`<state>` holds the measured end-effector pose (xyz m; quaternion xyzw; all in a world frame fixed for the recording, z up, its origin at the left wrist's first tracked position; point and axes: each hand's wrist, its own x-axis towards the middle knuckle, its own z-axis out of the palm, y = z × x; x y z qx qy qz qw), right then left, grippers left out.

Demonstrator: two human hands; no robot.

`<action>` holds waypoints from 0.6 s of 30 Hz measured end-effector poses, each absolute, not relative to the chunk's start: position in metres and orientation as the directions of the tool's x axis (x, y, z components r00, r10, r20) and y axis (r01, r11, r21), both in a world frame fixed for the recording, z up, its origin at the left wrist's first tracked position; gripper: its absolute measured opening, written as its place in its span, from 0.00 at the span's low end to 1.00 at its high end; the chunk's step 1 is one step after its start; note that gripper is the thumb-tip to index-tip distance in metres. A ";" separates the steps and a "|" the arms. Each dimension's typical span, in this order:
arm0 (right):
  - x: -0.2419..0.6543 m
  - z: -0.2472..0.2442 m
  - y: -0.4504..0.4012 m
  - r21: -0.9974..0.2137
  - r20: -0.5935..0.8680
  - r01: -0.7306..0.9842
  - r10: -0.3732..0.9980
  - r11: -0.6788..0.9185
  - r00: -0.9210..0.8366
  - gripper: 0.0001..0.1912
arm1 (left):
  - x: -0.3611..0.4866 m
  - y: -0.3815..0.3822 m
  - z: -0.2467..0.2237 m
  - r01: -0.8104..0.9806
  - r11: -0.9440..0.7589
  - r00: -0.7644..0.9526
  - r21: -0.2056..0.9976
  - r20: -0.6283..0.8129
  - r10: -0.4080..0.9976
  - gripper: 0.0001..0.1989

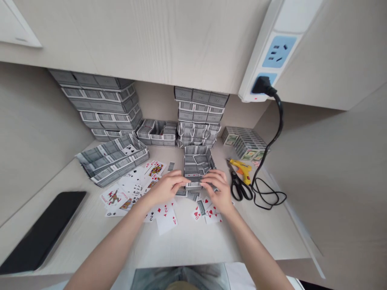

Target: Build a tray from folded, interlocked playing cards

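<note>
Pinching near rim of playing-card box (198, 160): left hand (169, 186), right hand (220, 191); behind front edge of desk (193, 245); likely light, crushable; hold by corners.

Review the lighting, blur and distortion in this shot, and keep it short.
Head view: soft light on the desk, without harsh glare; head view: left hand and right hand show little motion blur; head view: the tall left stack of boxes leans outward, probably wide-angle distortion; head view: fine print on the green-fronted boxes is too soft to read.
</note>
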<state>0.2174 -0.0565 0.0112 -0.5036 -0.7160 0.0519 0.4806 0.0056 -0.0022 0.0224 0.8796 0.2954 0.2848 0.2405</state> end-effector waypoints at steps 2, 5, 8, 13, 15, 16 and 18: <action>0.228 0.016 -0.057 -0.554 0.647 0.674 0.762 0.488 -0.019 0.09 | 0.002 0.002 0.019 0.403 -0.702 0.619 0.588 0.390 0.682 0.12; 0.241 0.020 -0.058 -0.553 0.621 0.702 0.784 0.448 -0.011 0.13 | -0.001 0.008 0.017 0.434 -0.700 0.537 0.568 0.461 0.707 0.11; 0.243 0.018 -0.058 -0.595 0.561 0.654 0.824 0.468 -0.079 0.11 | -0.002 0.012 0.015 0.490 -0.684 0.448 0.541 0.517 0.730 0.10; 0.221 0.013 -0.066 -0.666 0.526 0.516 0.830 0.538 -0.187 0.14 | 0.000 0.017 0.010 0.597 -0.518 0.168 0.613 0.536 0.828 0.13; 0.212 0.013 -0.070 -0.678 0.529 0.460 0.815 0.573 -0.236 0.17 | 0.002 0.018 0.005 0.582 -0.416 0.032 0.699 0.492 0.870 0.17; 0.208 0.013 -0.071 -0.670 0.540 0.452 0.804 0.589 -0.249 0.18 | 0.004 0.019 0.002 0.548 -0.364 -0.026 0.753 0.451 0.892 0.20; 0.204 0.014 -0.072 -0.633 0.579 0.487 0.786 0.602 -0.218 0.18 | 0.008 0.018 -0.006 0.421 -0.297 -0.069 0.857 0.357 0.931 0.27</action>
